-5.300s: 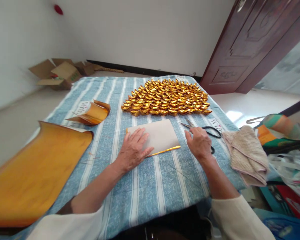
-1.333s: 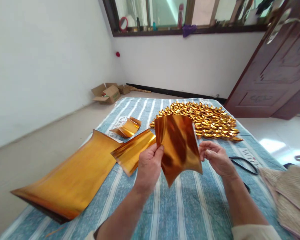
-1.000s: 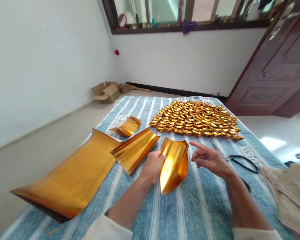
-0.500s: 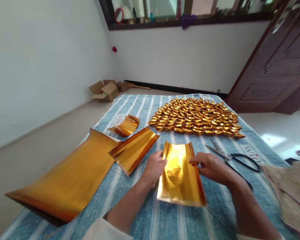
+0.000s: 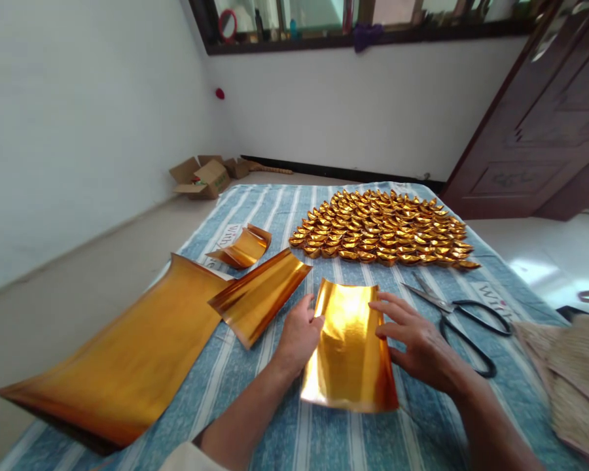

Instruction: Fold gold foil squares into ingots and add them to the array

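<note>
Since half a second ago our gold foil sheet has settled flatter on the bench, and our right hand has slid further onto its right edge, the fingers now fanned out instead of curled over the rim. A second ago that same sheet was curled up in the air between our hands.

Now it lies in the lower middle of the frame, shiny side up, its top and bottom edges bowed a little off the striped blue cloth. Our left hand rests against the sheet's left edge, fingers held loosely together and bent, the tips touching the foil near its upper left corner; we cannot tell whether the thumb is tucked under the edge. The right fingers are spread and lie flat, the tips pressing on the gold surface, nothing pinched.

Just left of our left hand lies a second, narrower gold sheet, slanted, and beyond it toward the lower left a large gold sheet hanging past the bench edge. A small curled gold offcut sits above these. In the upper middle a dense patch of folded gold ingots covers the cloth. The black-handled scissors lie just right of our right hand, apart from it, and a beige towel fills the lower right corner.
</note>
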A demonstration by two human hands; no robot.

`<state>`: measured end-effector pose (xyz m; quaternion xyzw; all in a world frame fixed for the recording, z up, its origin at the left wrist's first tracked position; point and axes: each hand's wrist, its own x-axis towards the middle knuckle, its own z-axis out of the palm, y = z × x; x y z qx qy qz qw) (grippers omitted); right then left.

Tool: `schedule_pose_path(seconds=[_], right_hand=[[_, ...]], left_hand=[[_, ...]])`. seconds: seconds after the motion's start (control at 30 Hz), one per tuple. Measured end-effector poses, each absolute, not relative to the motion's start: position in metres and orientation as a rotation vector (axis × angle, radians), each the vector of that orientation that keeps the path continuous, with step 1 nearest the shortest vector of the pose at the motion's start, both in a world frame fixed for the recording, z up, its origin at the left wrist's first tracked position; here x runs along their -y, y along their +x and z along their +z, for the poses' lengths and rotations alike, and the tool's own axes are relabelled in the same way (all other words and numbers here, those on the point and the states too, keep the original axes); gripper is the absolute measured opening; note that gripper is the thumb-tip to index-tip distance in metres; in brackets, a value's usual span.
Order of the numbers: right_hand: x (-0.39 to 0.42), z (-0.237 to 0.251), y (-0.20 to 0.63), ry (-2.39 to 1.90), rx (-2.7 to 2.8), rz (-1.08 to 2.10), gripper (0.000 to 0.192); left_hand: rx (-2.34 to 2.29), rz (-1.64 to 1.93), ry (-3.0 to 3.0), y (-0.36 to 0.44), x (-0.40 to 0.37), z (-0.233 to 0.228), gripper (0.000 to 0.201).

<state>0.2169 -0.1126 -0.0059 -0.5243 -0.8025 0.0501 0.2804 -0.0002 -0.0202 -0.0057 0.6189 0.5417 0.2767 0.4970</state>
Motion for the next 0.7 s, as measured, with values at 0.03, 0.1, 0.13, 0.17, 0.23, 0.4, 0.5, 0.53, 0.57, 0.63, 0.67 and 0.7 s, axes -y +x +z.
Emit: schedule_pose_path(seconds=[0.03,0.1,0.13,0.17,0.23,0.4,0.5,0.53,0.57,0.63,0.67,0.7], right_hand=[[0.112,-0.007,0.218,-1.396,2.177,0.173,0.015],[0.111,-0.009,0.219,-1.390,2.198,0.227,0.016],[0.110,-0.010,0.220,-1.391,2.196,0.242,0.016],[0.109,-0.011,0.221,-1.392,2.193,0.260,0.016],[0.107,-0.012,0.223,-1.387,2.196,0.305,0.016],[0.105,-0.011,0.224,-1.310,2.187,0.394,0.017],[0.107,-0.011,0.224,-1.321,2.142,0.424,0.018],[0.108,-0.011,0.224,-1.335,2.127,0.432,0.019],[0.109,-0.010,0.224,-1.353,2.115,0.440,0.019],[0.111,-0.009,0.225,-1.386,2.094,0.468,0.021],[0.111,-0.008,0.225,-1.396,2.084,0.490,0.020],[0.112,-0.007,0.226,-1.402,2.075,0.520,0.020]], left_hand=[[-1.338,0.640,1.608,-0.002,0.021,-0.004,0.056],[-1.395,0.567,1.874,-0.009,0.022,0.000,0.052],[-1.404,0.567,2.009,-0.014,0.023,0.002,0.050],[-1.385,0.592,2.158,-0.019,0.023,0.003,0.048],[-1.203,0.686,2.476,-0.031,0.024,0.003,0.049],[-0.544,0.343,2.819,-0.048,0.023,0.008,0.055],[-0.467,0.102,2.742,-0.049,0.020,0.015,0.057],[-0.461,0.080,2.717,-0.048,0.018,0.018,0.054],[-0.452,0.079,2.698,-0.048,0.017,0.020,0.050],[-0.429,0.111,2.674,-0.047,0.015,0.023,0.040],[-0.417,0.134,2.663,-0.047,0.014,0.024,0.036],[-0.406,0.156,2.650,-0.047,0.013,0.024,0.034]])
